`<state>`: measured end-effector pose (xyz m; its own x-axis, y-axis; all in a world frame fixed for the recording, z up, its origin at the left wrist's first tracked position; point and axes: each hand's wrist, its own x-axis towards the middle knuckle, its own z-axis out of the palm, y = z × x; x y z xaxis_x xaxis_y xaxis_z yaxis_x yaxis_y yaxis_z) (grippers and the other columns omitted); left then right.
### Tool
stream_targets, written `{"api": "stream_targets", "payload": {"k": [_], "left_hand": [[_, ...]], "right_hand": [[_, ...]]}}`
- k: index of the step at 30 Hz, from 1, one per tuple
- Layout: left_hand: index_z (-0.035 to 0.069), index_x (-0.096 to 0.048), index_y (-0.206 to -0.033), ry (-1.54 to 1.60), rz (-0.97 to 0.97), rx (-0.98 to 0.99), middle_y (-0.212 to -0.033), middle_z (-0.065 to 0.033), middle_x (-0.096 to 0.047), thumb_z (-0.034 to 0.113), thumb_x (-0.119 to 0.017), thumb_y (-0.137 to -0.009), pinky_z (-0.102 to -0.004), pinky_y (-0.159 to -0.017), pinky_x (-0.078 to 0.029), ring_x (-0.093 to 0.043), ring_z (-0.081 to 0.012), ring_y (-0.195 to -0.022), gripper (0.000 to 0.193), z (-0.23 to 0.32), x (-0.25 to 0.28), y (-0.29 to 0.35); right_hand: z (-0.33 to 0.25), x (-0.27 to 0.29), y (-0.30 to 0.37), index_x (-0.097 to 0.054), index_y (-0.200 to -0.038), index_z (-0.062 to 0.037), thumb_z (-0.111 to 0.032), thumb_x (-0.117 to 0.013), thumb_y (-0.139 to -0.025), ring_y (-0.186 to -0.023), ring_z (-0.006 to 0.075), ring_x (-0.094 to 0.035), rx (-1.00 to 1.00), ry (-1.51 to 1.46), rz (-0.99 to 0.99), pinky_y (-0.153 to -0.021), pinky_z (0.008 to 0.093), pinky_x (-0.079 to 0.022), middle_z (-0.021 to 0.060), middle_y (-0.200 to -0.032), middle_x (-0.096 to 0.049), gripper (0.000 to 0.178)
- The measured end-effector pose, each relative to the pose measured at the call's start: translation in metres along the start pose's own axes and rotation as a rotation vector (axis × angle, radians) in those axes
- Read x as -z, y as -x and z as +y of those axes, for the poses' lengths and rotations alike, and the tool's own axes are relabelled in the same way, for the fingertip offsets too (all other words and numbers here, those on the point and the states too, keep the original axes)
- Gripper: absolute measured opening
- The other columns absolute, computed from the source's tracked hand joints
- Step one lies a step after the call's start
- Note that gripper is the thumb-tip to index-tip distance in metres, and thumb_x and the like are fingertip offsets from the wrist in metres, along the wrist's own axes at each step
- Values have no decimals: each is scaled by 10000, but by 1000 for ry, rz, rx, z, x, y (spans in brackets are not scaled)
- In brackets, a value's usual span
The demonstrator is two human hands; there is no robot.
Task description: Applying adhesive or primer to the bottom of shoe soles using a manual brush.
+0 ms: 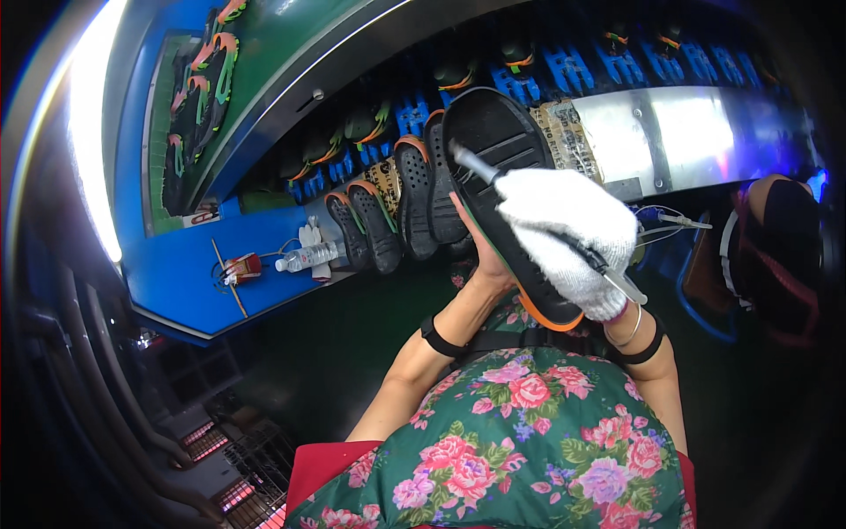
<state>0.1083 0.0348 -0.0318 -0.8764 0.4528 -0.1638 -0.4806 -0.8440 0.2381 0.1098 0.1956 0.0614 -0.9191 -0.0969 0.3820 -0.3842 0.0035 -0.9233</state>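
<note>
A large black shoe sole (493, 123) with an orange-edged heel is tilted in front of me, its inner face up. From beneath its left edge my left hand (485, 254), bare, grips it; most of the fingers are hidden behind it. My right hand (568, 231), in a white knitted glove, is closed around a slim brush (478, 166). The pale tip of the brush touches or hovers just over the sole; I cannot tell which. Left of this sole stand several perforated black soles (412, 198) with orange or green rims, leaning at the bench edge.
On the blue table (176, 273) lie a clear plastic bottle (304, 257) and a red container (242, 268) with a stick across it. Blue racks (568, 70) carrying shoes line the far side, behind a metal ledge (661, 137). More soles (211, 88) lie on the upper-left green surface.
</note>
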Motion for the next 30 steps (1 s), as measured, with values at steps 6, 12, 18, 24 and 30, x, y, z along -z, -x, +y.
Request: {"api": "stream_targets", "payload": {"k": [6, 12, 18, 24, 30], "left_hand": [[105, -491, -1467, -152, 166, 9, -1352, -110, -633, 909, -176, -894, -468, -1180, -373, -588, -291, -1270, 1037, 1, -19, -2], [121, -492, -1455, -258, 314, -10, -1348, -109, -632, 906, -219, -896, -517, -1188, -342, -607, -282, -1224, 1002, 9, -8, -3], [109, -517, -1424, -420, 184, -32, -1246, -85, -667, 854, -277, -937, -482, -1145, -408, -647, -270, -1138, 922, 22, 48, 0], [73, -431, -1500, -338, 369, -10, -1352, -136, -598, 961, -302, -824, -497, -1065, -488, -628, -285, -1174, 1123, 29, 17, -7], [6, -437, -1466, -205, -86, 87, -1290, -198, -627, 1025, -271, -741, -486, -1032, -520, -648, -338, -1132, 1262, 38, -3, -20]], "right_hand": [[-14, -12, -8, -755, -1175, -60, -54, -707, -858, -1112, 292, -707, 307, 449, -62, -958, 385, -557, 104, -1140, -756, 321], [2, 6, -1, -749, -1201, -61, -35, -698, -843, -1131, 288, -701, 129, 147, -80, -990, 402, -542, 112, -1176, -747, 362], [-5, -1, -8, -762, -1141, -64, -61, -718, -845, -1045, 297, -731, 289, 236, -146, -948, 402, -562, 108, -1128, -760, 299], [-3, 9, -5, -740, -1222, -62, -28, -701, -860, -1073, 309, -725, 254, 319, -160, -948, 406, -569, 119, -1165, -755, 366], [6, 7, 0, -791, -1077, -63, -21, -763, -808, -1074, 294, -725, 76, -123, -146, -1026, 435, -535, 115, -1115, -771, 274]]}}
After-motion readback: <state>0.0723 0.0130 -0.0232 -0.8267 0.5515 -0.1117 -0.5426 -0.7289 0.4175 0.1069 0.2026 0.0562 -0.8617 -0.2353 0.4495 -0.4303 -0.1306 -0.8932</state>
